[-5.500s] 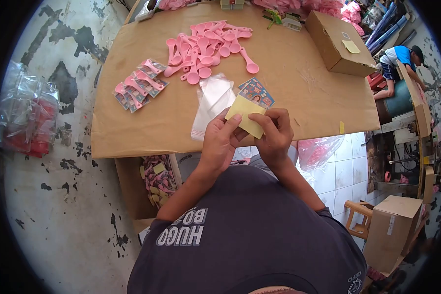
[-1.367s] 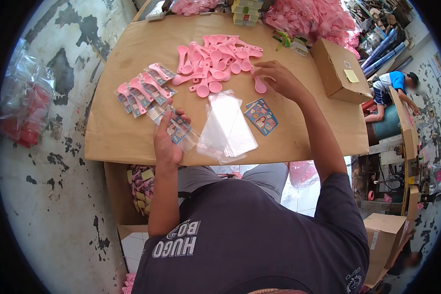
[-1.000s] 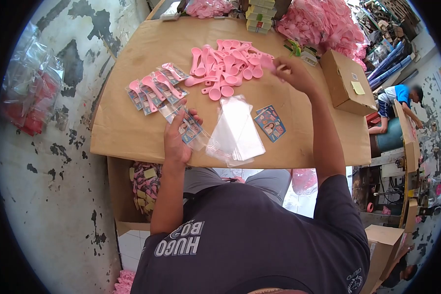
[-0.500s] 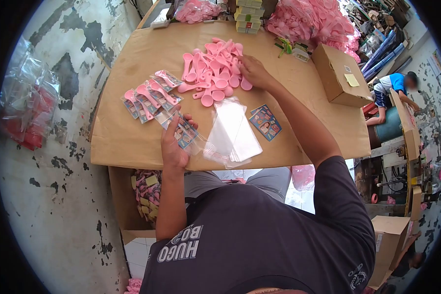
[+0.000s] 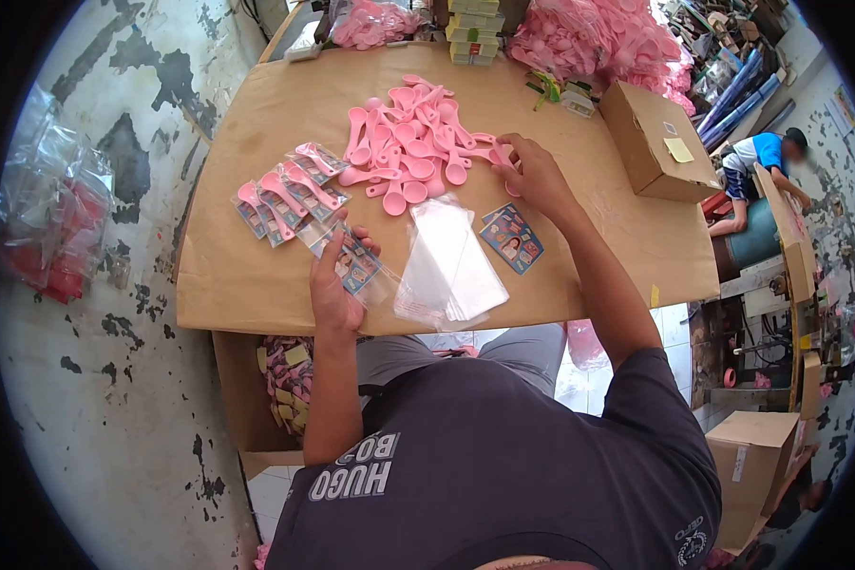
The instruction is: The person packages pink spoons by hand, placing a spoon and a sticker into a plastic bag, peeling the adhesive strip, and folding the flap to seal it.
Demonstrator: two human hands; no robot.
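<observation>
My left hand [image 5: 335, 285] is closed around a clear plastic bag [image 5: 378, 283] with a printed blue card [image 5: 355, 266] inside. My right hand [image 5: 538, 179] pinches a pink measuring spoon [image 5: 506, 169] at the right edge of a loose pile of pink measuring spoons [image 5: 410, 133]. Several bagged spoons with cards [image 5: 290, 195] lie just beyond my left hand. Between my hands rests a stack of clear bags [image 5: 451, 266], some overlapping. Right of the stack are loose printed cards [image 5: 513, 239], slightly fanned.
A cardboard box [image 5: 651, 142] stands at the table's right side. Bundled cards [image 5: 473, 33] and a large heap of bagged pink spoons [image 5: 589, 38] sit at the far edge. Plastic bags hang on the left wall [image 5: 52, 199]. Another person [image 5: 760, 166] works at the far right.
My right hand has pulled back from the pile toward the right and nearer to me, drawing a pink measuring spoon out. My left hand stays nearly still with the bag.
</observation>
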